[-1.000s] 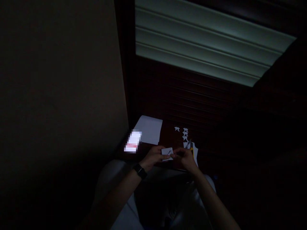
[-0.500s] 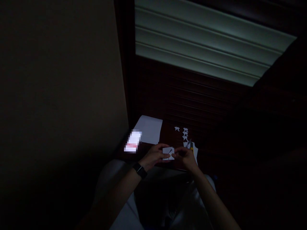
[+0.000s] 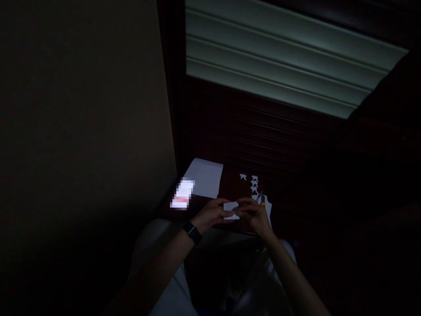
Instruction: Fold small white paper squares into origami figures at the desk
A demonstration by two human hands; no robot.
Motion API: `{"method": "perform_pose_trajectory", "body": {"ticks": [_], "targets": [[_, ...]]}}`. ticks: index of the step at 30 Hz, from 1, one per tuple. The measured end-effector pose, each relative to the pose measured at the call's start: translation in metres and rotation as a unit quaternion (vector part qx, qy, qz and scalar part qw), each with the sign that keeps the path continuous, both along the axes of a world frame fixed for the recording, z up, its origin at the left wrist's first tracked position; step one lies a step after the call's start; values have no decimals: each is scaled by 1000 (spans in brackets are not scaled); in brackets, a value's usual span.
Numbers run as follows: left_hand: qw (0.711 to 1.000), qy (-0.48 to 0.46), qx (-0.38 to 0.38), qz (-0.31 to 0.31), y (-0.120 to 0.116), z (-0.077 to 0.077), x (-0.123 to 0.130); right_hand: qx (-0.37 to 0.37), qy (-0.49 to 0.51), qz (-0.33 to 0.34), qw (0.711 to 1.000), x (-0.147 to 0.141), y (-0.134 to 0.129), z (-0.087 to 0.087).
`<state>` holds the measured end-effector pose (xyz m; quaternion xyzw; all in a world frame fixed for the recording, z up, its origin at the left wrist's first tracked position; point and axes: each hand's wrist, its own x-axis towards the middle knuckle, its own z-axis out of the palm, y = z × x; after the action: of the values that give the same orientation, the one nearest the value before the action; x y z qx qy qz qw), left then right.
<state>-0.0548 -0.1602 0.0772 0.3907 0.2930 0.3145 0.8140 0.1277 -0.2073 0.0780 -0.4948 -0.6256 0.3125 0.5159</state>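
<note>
A small folded piece of white paper [image 3: 229,210] is held between my two hands above the near edge of the dark table. My left hand [image 3: 212,214] grips its left side, thumb on top and fingers underneath. At the paper's right side, my right hand [image 3: 255,215] pinches the folded flap, with its fingers bent over the corner. Beyond my right hand lies a yellow-handled cutter [image 3: 262,204], resting on white paper pieces [image 3: 269,210]; its shape is partly lost in the dark.
A white sheet [image 3: 207,177] lies at the back left, partly under a lit phone [image 3: 182,194] with a blurred screen. Several small folded paper shapes [image 3: 254,183] stand toward the back right. A wall [image 3: 98,109] rises at the left, slatted panels [image 3: 263,52] behind.
My right hand's fingers have shifted over the paper's right corner, and the flap there looks more pressed over. My left hand keeps its hold almost unmoved.
</note>
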Motion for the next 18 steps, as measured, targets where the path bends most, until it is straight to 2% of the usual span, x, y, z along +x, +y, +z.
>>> {"method": "perform_pose_trajectory", "body": {"ticks": [5,13,18], "targets": [[1000,17,-10,-5,0,5,0,18,-35,18,999,0,-2,3],[1000,21,6,-2,1,3,1,96,-217,5,971,3,-15,10],[999,7,21,-29,0,5,0,77,-206,2,976,2,-20,17]]}}
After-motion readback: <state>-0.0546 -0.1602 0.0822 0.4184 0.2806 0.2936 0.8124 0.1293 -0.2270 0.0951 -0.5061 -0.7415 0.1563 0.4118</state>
